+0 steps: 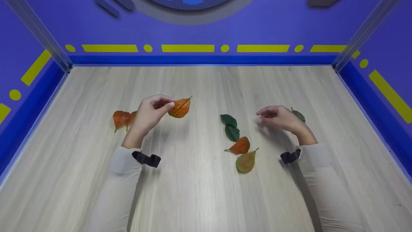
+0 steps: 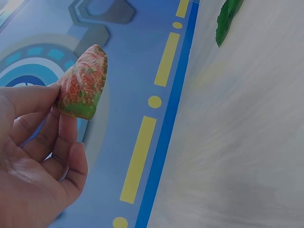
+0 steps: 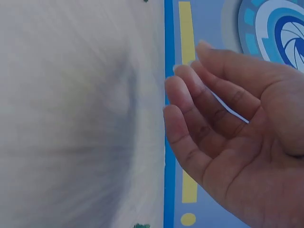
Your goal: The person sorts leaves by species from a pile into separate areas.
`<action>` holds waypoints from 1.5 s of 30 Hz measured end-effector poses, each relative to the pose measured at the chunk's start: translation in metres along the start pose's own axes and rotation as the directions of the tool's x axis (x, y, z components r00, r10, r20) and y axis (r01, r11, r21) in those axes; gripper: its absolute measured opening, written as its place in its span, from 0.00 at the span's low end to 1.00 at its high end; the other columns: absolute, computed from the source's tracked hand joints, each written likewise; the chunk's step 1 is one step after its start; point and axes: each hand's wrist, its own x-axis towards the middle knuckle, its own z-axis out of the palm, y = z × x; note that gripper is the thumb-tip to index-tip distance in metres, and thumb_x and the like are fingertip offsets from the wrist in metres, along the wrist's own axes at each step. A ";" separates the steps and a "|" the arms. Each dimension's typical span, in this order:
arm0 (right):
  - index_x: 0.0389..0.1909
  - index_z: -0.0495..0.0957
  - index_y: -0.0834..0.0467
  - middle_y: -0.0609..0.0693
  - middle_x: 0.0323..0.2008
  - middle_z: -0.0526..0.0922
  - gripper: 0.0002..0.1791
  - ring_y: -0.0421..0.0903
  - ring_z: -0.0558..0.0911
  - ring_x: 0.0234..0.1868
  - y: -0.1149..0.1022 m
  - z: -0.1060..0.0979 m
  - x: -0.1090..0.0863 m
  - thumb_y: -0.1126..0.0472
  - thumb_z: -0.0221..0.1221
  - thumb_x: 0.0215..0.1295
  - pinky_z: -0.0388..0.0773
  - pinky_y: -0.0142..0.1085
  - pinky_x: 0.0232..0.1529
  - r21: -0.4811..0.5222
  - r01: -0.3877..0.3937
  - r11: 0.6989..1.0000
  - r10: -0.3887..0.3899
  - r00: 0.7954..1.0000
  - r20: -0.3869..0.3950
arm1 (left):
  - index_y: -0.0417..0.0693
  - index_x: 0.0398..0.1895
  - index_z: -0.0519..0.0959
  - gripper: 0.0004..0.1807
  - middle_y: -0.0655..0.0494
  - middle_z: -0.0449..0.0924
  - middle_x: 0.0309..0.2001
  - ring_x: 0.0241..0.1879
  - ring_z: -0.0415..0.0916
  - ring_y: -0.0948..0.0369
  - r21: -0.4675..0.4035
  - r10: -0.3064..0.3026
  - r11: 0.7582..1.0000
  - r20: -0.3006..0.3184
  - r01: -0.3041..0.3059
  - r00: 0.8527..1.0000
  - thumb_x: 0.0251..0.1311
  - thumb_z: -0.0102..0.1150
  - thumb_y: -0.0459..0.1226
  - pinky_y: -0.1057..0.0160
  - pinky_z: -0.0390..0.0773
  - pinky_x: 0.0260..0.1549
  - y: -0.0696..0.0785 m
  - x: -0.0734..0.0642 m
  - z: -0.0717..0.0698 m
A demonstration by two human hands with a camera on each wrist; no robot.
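My left hand (image 1: 151,111) pinches an orange-red leaf (image 1: 180,108) between thumb and fingers, above the table. In the left wrist view the same leaf (image 2: 84,85) shows red with pale veins and a green edge. My right hand (image 1: 280,119) hovers over the table's right half, holding nothing; its fingers (image 3: 183,128) are loosely bent, apart from the thumb. Between the hands two green leaves (image 1: 230,127) touch, above a red-orange leaf (image 1: 241,146) and a yellow-green leaf (image 1: 246,161). Beside the right hand a green leaf (image 1: 298,115) is partly hidden.
Orange leaves (image 1: 121,119) lie left of the left hand, partly covered by it. The light wood table (image 1: 193,193) is bounded by a blue back wall (image 1: 193,35) with yellow marks and blue side walls. Each wrist carries a black camera (image 1: 146,159).
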 end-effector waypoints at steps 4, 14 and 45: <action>0.52 0.80 0.60 0.57 0.43 0.84 0.19 0.44 0.78 0.41 -0.003 0.005 -0.001 0.56 0.63 0.63 0.73 0.30 0.42 0.034 0.033 0.999 -0.035 0.998 0.052 | 0.42 0.47 0.81 0.14 0.48 0.81 0.46 0.44 0.76 0.60 -0.003 -0.010 1.000 -0.018 0.010 1.000 0.64 0.59 0.41 0.70 0.76 0.45 -0.003 0.000 -0.005; 0.51 0.80 0.63 0.57 0.41 0.85 0.16 0.42 0.79 0.40 -0.011 0.012 0.000 0.63 0.61 0.63 0.74 0.26 0.42 0.068 0.130 0.989 -0.137 0.983 0.119 | 0.38 0.48 0.80 0.15 0.46 0.80 0.46 0.43 0.74 0.61 -0.038 -0.043 0.998 -0.077 0.040 0.996 0.64 0.59 0.40 0.71 0.75 0.44 -0.009 -0.001 -0.020; 0.53 0.79 0.63 0.58 0.45 0.84 0.17 0.49 0.80 0.46 -0.036 0.016 0.025 0.64 0.60 0.63 0.76 0.30 0.46 0.046 0.149 0.988 -0.155 0.975 0.160 | 0.44 0.52 0.79 0.19 0.57 0.77 0.48 0.48 0.72 0.64 -0.008 -0.214 0.976 -0.238 0.218 0.947 0.64 0.58 0.47 0.70 0.73 0.50 -0.040 -0.012 -0.066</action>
